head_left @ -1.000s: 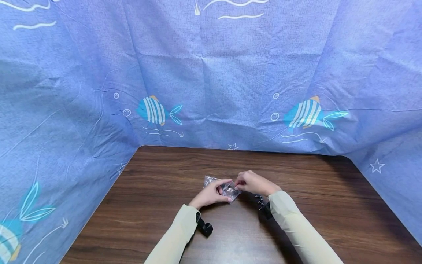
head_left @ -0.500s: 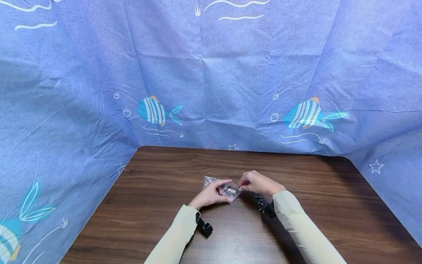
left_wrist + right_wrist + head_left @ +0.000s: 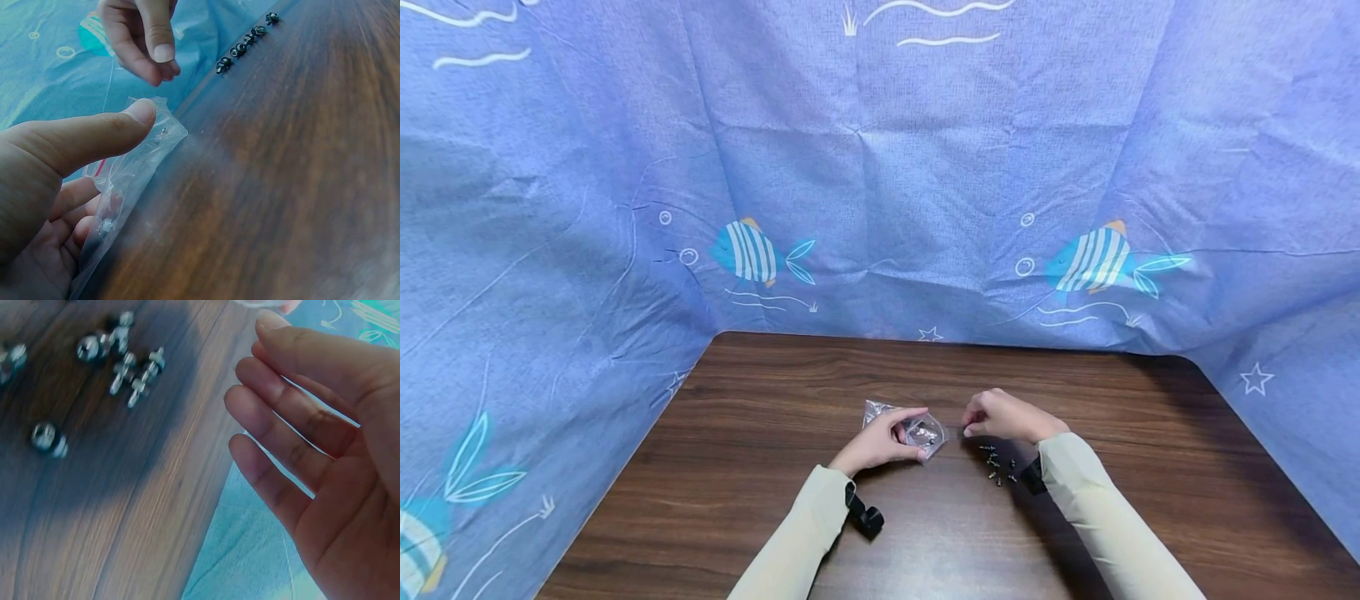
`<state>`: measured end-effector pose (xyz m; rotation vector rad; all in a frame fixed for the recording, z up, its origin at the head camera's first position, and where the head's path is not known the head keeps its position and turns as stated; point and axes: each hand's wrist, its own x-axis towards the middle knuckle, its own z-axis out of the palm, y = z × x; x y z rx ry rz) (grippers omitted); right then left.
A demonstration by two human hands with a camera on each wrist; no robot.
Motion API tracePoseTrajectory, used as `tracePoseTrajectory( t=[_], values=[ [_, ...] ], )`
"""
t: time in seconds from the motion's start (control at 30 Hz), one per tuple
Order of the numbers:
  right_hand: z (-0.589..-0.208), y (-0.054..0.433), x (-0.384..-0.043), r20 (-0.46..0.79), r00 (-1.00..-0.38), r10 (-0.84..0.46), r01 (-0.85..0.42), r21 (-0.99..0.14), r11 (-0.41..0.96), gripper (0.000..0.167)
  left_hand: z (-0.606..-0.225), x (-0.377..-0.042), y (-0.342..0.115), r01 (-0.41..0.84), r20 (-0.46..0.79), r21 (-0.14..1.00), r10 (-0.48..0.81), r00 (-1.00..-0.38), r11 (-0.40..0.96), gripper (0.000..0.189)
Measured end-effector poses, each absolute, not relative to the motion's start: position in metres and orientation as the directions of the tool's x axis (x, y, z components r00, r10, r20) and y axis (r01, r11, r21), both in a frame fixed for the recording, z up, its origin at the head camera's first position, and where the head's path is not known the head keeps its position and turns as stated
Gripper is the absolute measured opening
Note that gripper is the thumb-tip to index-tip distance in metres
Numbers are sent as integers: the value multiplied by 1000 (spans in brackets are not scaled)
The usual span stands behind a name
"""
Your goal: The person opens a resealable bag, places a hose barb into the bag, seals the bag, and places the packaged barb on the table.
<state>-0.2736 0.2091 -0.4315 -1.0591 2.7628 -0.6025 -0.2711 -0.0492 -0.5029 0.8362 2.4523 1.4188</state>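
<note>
My left hand [image 3: 880, 439] grips a clear plastic zip bag [image 3: 925, 432], thumb on one side and fingers on the other, its mouth facing right. A red strip shows on the bag [image 3: 128, 178] in the left wrist view, and a small metal piece [image 3: 164, 132] shows through the plastic. My right hand [image 3: 1003, 415] hovers to the right of the bag, apart from it. Its fingers are loosely bent, and nothing shows between them in the right wrist view. Below it several small metal screws [image 3: 992, 460], seemingly with washers or nuts, lie scattered on the table.
The dark wood-grain table [image 3: 775, 400] reaches back to a blue fish-print cloth [image 3: 925, 208], which hangs behind and at both sides. Black straps with small devices [image 3: 867, 515] sit on both wrists.
My right hand has drawn back from the bag's mouth to the right, uncovering more of the screws. My left hand and the bag have stayed in place.
</note>
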Motion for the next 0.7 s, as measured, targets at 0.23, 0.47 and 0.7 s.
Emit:
tracePoseTrajectory(
  t=[0.23,0.47,0.7],
  values=[
    [-433,222,-273,8,-753,-658,-608,-393,690,6,-503,-271,-50,382,124,845,558,-821,374,71],
    [-437,229,-273,-44,-763,-644,-578,-401,711,7,-504,-272,-50,386,130,843,555,-822,375,71],
    [-439,233,-270,-57,-746,-663,-593,-396,701,5,-505,-272,-49,384,131,847,557,-820,367,70]
  ],
)
